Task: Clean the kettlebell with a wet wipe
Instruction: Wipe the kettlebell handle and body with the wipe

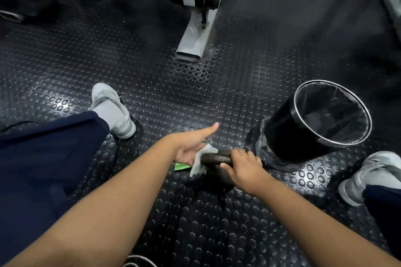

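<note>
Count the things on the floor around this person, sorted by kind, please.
Kettlebell: 1
Wet wipe: 1
Green packet: 1
Black bin: 1
Grey shoes: 2
Total: 6

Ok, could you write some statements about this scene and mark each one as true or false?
1. The right hand grips the kettlebell by its handle. True.
2. The wet wipe lies inside the bin. False: the left hand holds it against the kettlebell handle.
3. The bin stands on the person's right. True.
4. The shoes are red. False: they are grey.
5. A green item lies on the floor under the left hand. True.
</note>
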Demonstrator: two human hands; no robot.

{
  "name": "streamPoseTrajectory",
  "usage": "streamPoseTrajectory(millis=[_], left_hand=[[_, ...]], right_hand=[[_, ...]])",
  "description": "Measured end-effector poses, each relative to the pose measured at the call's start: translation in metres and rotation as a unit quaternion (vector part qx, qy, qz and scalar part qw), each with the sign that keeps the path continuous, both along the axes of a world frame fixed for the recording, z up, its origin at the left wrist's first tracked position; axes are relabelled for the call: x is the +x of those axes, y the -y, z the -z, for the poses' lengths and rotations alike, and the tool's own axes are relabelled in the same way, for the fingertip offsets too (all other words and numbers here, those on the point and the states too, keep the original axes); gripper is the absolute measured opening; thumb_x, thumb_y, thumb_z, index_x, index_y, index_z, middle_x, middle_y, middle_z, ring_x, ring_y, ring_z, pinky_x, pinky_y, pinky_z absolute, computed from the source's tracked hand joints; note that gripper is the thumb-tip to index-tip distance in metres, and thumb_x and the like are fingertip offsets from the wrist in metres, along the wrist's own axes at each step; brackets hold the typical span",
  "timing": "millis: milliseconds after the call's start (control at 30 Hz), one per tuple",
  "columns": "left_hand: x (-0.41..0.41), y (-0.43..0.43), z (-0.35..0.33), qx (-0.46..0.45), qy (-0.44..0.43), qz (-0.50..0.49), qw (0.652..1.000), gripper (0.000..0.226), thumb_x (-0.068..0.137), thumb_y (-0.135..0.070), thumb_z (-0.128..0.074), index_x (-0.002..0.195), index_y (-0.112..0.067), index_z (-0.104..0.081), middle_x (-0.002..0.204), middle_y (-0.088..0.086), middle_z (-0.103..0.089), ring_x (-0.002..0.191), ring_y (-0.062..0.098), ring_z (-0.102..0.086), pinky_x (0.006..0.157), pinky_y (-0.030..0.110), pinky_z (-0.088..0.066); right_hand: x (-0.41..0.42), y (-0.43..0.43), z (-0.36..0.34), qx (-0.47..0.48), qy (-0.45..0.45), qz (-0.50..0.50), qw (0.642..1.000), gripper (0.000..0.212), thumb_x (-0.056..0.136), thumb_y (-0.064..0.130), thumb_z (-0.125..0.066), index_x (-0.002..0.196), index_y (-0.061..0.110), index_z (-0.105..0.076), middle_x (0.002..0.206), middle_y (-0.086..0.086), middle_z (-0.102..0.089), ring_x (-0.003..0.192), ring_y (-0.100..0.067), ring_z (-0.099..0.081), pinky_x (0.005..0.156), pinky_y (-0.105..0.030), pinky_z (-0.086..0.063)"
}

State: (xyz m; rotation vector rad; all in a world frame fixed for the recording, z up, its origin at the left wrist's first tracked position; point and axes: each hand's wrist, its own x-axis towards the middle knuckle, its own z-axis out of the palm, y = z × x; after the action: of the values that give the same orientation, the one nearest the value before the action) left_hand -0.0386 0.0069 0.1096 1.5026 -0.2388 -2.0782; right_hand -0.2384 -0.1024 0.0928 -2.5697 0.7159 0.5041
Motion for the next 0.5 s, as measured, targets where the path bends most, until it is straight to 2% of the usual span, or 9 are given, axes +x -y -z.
streamPoseTrajectory(millis=[67,167,233,267,300,333,400,500], left_hand=[[0.001,0.005,-0.006,0.003,0.015,0.025,1.000,0.115,0.063,-0.100,-0.047,0.131,-0.008,-0.065,0.129,0.011,-0.066,0.110,0.028,-0.061,0.112,0.044,-0.042],[-0.014,0.014,-0.009,0.014,0.067,0.025,0.997,0.097,0.062,-0.100,-0.046,0.119,-0.023,-0.062,0.135,0.010,-0.064,0.114,0.024,-0.063,0.107,0.041,-0.047],[-0.027,0.018,-0.006,0.015,0.098,-0.008,0.995,0.089,0.072,-0.095,-0.040,0.135,-0.032,-0.049,0.139,0.006,-0.060,0.111,0.021,-0.063,0.092,0.034,-0.052],[-0.030,0.018,-0.002,0.018,0.106,-0.027,0.994,0.093,0.077,-0.093,-0.038,0.144,-0.030,-0.044,0.143,0.006,-0.056,0.114,0.022,-0.062,0.086,0.031,-0.052],[-0.033,0.017,0.003,0.021,0.102,-0.039,0.994,0.099,0.075,-0.094,-0.040,0.146,-0.025,-0.046,0.145,0.009,-0.055,0.121,0.026,-0.061,0.091,0.033,-0.052],[-0.033,0.014,0.008,0.019,0.089,-0.048,0.995,0.108,0.068,-0.098,-0.044,0.139,-0.017,-0.053,0.143,0.015,-0.056,0.125,0.032,-0.060,0.100,0.041,-0.051],[-0.033,0.007,0.017,0.013,0.068,-0.078,0.995,0.118,0.057,-0.102,-0.047,0.124,-0.006,-0.060,0.140,0.023,-0.057,0.126,0.040,-0.059,0.108,0.051,-0.046],[-0.022,-0.010,0.016,0.014,0.017,-0.122,0.992,0.132,0.059,-0.102,-0.046,0.144,0.000,-0.048,0.139,0.024,-0.058,0.127,0.039,-0.058,0.112,0.049,-0.042]], right_hand=[[0.001,0.000,0.001,-0.003,0.000,0.004,1.000,0.045,0.102,0.062,-0.038,0.122,0.022,-0.047,0.133,0.000,-0.052,0.120,-0.027,-0.046,0.107,-0.050,-0.036],[0.001,0.001,-0.001,-0.001,-0.004,0.008,1.000,0.046,0.102,0.062,-0.038,0.124,0.022,-0.047,0.133,0.000,-0.052,0.121,-0.027,-0.046,0.108,-0.049,-0.035],[0.001,0.002,-0.003,0.002,-0.005,0.006,1.000,0.045,0.103,0.061,-0.037,0.125,0.023,-0.046,0.134,0.000,-0.052,0.121,-0.026,-0.045,0.109,-0.049,-0.034],[0.000,0.002,-0.003,0.003,-0.005,0.005,1.000,0.045,0.103,0.061,-0.037,0.125,0.023,-0.046,0.134,0.000,-0.051,0.121,-0.025,-0.045,0.109,-0.048,-0.034],[0.000,0.001,-0.005,0.004,-0.006,0.003,1.000,0.045,0.103,0.061,-0.037,0.125,0.023,-0.046,0.134,0.000,-0.051,0.122,-0.025,-0.045,0.110,-0.048,-0.034],[0.002,0.001,-0.005,0.004,-0.007,0.003,1.000,0.045,0.103,0.061,-0.037,0.126,0.023,-0.046,0.135,0.000,-0.051,0.122,-0.025,-0.045,0.110,-0.048,-0.034],[0.001,0.000,-0.004,0.005,-0.006,0.005,1.000,0.044,0.103,0.060,-0.037,0.125,0.023,-0.047,0.134,0.001,-0.051,0.121,-0.025,-0.045,0.109,-0.048,-0.034],[0.000,-0.001,-0.003,0.003,0.002,0.004,1.000,0.043,0.103,0.060,-0.037,0.124,0.023,-0.047,0.134,0.001,-0.052,0.120,-0.025,-0.045,0.109,-0.048,-0.035]])
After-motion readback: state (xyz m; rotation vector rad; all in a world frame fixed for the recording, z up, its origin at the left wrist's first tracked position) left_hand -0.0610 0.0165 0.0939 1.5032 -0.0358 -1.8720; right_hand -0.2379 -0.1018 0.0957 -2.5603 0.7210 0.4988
